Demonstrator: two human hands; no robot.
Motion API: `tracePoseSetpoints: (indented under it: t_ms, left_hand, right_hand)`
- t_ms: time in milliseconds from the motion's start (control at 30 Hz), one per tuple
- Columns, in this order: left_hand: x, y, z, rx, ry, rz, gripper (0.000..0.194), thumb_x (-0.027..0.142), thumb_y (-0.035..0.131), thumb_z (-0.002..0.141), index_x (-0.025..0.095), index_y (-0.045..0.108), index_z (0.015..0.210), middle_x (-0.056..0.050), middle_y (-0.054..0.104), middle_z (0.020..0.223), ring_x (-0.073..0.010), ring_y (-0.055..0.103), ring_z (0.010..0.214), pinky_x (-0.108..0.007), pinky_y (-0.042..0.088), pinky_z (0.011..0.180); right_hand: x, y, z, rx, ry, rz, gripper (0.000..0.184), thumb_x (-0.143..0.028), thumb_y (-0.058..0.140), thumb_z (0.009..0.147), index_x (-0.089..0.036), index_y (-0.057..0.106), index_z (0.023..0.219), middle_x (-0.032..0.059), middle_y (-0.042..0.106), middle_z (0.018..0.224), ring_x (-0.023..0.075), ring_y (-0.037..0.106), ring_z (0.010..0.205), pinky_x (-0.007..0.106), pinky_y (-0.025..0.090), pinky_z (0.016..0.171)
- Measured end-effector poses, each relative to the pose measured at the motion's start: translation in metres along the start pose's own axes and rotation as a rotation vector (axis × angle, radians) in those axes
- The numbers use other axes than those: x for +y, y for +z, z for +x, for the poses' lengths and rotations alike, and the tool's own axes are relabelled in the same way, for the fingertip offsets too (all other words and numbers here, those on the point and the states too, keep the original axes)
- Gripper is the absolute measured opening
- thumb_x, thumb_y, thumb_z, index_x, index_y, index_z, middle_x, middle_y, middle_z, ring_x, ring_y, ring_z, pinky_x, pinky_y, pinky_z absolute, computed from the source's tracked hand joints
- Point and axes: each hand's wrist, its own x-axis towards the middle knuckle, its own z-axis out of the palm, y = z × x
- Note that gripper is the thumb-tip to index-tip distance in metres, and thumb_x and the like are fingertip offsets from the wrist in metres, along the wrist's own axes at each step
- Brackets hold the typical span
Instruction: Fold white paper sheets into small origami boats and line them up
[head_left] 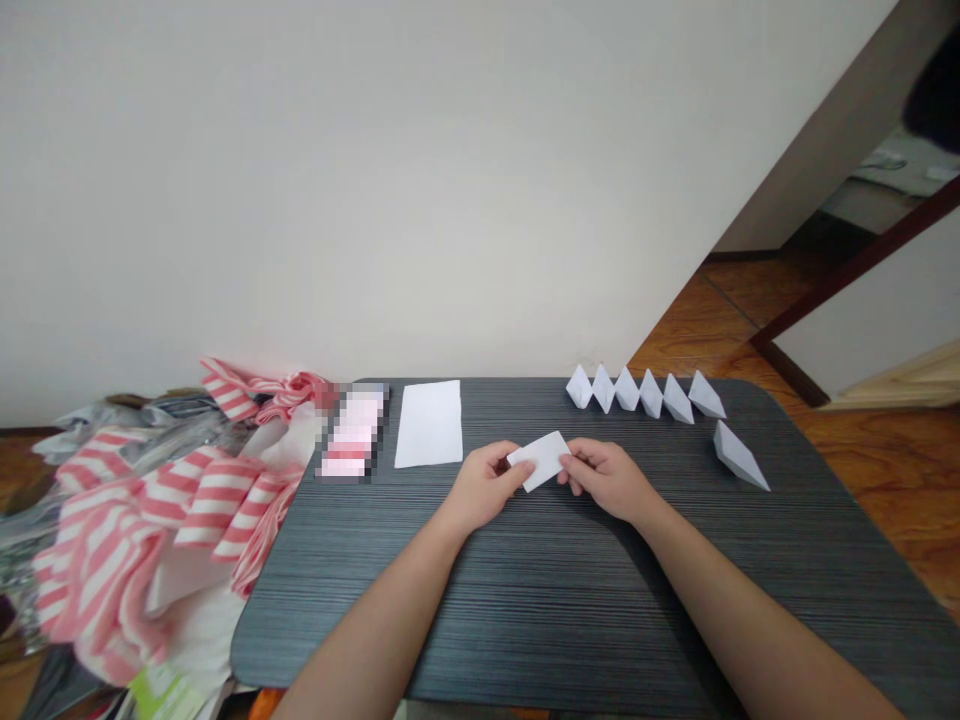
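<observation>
A small folded piece of white paper [541, 460] is held above the table, tilted up toward the right. My left hand [491, 484] pinches its left end, thumb on top. At the opposite end, my right hand [606, 477] grips the paper between thumb and fingers. Beyond my left hand lies a flat white sheet of paper [430, 424]. Several folded white paper shapes [627, 389] with pointed tips stand in a row at the table's far right. One more pointed paper shape [737, 456] sits apart, nearer to me.
The dark, ribbed table [525, 610] has rounded corners and stands against a pale wall [420, 190]. A pixelated pinkish rectangle [354, 430] lies on its far left. Beside the table's left edge is a heap of red-and-white striped cloth [202, 500]. Wooden floor [697, 310] shows at right.
</observation>
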Motion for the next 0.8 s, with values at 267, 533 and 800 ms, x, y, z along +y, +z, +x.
tracePoseSetpoints:
  t_ms: [267,533,800]
  left_hand:
    - [-0.0032,0.0027,0.0012,-0.020,-0.057,-0.087,0.029,0.040,0.054,0.080,0.014,0.060,0.092,0.000,0.059,0.066,-0.0081,0.049,0.051,-0.019,0.036,0.047]
    - [-0.0038,0.0008,0.0021,-0.039,-0.084,-0.099,0.027,0.040,0.053,0.080,0.014,0.059,0.077,0.000,0.056,0.059,-0.0091,0.049,0.050,-0.020,0.038,0.048]
    - [-0.0045,0.0007,0.0023,-0.018,-0.076,-0.065,0.027,0.040,0.054,0.080,0.013,0.059,0.077,0.000,0.056,0.059,-0.0094,0.050,0.050,-0.020,0.037,0.048]
  right_hand:
    - [-0.0003,0.0010,0.0002,-0.039,0.008,0.038,0.027,-0.032,0.046,0.088,-0.016,0.059,0.070,-0.0018,0.054,0.052,0.0102,0.050,0.047,0.022,0.039,0.052]
    - [-0.0048,0.0022,0.0013,-0.032,-0.019,-0.008,0.024,-0.032,0.048,0.086,-0.017,0.061,0.072,-0.0008,0.059,0.055,0.0121,0.054,0.052,0.023,0.041,0.055]
    - [-0.0059,0.0056,0.0014,-0.056,-0.012,0.044,0.024,-0.030,0.047,0.087,-0.016,0.062,0.098,-0.0003,0.063,0.054,0.0103,0.052,0.045,0.020,0.038,0.048]
